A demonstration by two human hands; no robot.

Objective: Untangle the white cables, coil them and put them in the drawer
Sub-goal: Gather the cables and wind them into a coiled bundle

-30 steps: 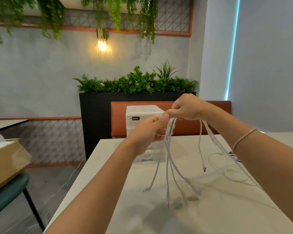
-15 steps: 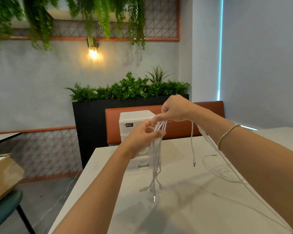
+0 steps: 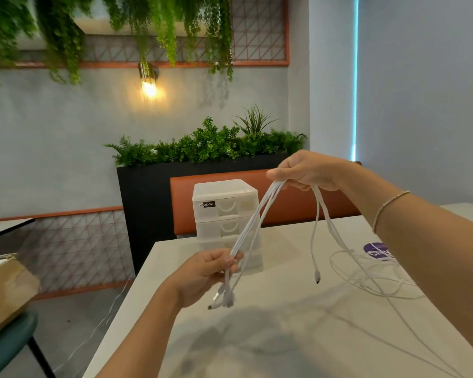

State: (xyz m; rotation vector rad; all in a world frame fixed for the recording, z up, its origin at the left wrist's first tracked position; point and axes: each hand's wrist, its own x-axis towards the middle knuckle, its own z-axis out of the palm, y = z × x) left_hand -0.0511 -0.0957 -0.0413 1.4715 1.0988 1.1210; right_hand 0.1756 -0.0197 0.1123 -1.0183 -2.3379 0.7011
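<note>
Head view of a seated workspace. The right hand is raised above the table, its fingers curled round a bundle of white cables gripped at their upper bend. From this grip several strands run taut and diagonally down to the left hand, whose thumb and fingers pinch them just above their ends; the connector plugs hang in a cluster below that hand, clear of the tabletop. A further strand falls from the right hand on its own, ending in a free plug that hangs just above the table. The remaining lengths trail down to the right into loose loops lying on the table surface, partly over a round purple sticker whose white lettering is too blurred to read. A thin bracelet circles the right wrist.

Behind the taut strands, at the far edge of the table, stands a translucent white drawer unit with stacked drawers, all pushed in; a dark label on the top drawer reads, as far as it is legible, "box" preceded by unclear characters. Beyond it are an orange bench back, a black planter with greenery and a lit wall lamp. A cardboard box sits at the left edge.
</note>
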